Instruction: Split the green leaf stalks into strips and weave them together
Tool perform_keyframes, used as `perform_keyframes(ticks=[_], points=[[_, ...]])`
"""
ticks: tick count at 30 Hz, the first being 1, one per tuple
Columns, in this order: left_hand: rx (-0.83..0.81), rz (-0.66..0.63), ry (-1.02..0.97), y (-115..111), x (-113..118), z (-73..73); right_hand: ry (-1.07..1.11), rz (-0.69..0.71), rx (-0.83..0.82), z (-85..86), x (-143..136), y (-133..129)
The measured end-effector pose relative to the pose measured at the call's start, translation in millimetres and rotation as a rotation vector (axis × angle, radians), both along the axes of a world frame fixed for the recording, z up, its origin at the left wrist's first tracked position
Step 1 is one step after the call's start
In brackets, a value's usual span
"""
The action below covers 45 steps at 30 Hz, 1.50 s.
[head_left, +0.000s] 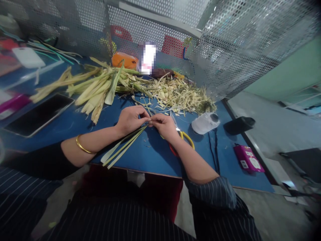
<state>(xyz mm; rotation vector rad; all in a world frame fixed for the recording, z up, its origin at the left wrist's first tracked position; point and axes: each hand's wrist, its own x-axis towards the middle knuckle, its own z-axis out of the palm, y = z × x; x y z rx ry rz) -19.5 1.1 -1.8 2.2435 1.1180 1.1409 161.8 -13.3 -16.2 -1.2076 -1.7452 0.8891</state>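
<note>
My left hand [131,119] and my right hand [165,125] meet over the front of the blue table, thumbs and fingertips pinched close together. Between them they grip a bunch of long, pale green dried leaf strips [127,145], whose loose ends fan toward the table's front edge. The exact point of the grip is covered by my fingers. Under and beside my right wrist lie scissors [190,141] with yellow and red handles, partly hidden by the forearm. A heap of shredded leaf scraps [180,93] lies just beyond my hands.
A bundle of dried leaves [100,83] lies at the back left, near a dark phone [40,113]. To the right are a white spool-like roll [205,123], a black cylinder [239,125] and a purple box [248,158]. A perforated metal screen [160,20] borders the back.
</note>
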Motion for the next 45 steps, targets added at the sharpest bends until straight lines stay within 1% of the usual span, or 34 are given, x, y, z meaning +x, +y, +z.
perform_keyframes(ticks=[2, 7, 10, 14, 16, 20, 24, 29, 33, 37, 39, 41, 43, 45], points=[[-0.018, 0.004, -0.013, 0, 0, 0.2, -0.023, 0.001, 0.019, -0.3, 1, 0], [-0.073, 0.032, -0.047, 2, -1, -1.4, -0.007, -0.011, -0.067, 6.6, 0, -3], [-0.084, 0.034, -0.058, 4, -2, -2.4, -0.014, -0.036, -0.074, 10.2, 0, -5], [-0.082, 0.04, -0.064, 4, -2, -2.3, 0.022, -0.065, -0.114, 9.7, 0, -4], [-0.083, 0.039, -0.067, 3, -1, -1.8, 0.045, -0.041, -0.133, 8.0, -1, -3], [-0.09, 0.023, -0.073, 1, 0, -1.2, 0.032, 0.013, -0.091, 5.3, -2, -2], [-0.081, 0.008, -0.065, 3, -1, -1.4, -0.037, 0.005, -0.023, 5.5, -1, -2], [-0.085, 0.024, -0.059, 5, -3, -2.0, -0.006, -0.002, -0.072, 8.1, 0, -4], [-0.112, 0.024, -0.058, 8, -5, -3.6, 0.034, -0.015, -0.076, 11.2, 1, -4], [-0.162, -0.012, -0.023, 13, -11, -3.1, -0.05, -0.026, -0.073, 16.8, 7, -5], [-0.158, 0.042, 0.052, 17, -14, -2.8, -0.118, 0.005, -0.061, 20.3, 10, -5], [-0.136, 0.144, 0.158, 21, -16, -3.8, -0.152, 0.071, -0.035, 23.8, 13, -6], [-0.111, 0.222, 0.251, 23, -17, -6.4, -0.134, 0.136, 0.012, 27.1, 13, -8], [-0.096, 0.246, 0.306, 24, -16, -9.5, -0.073, 0.183, 0.041, 29.7, 11, -10]])
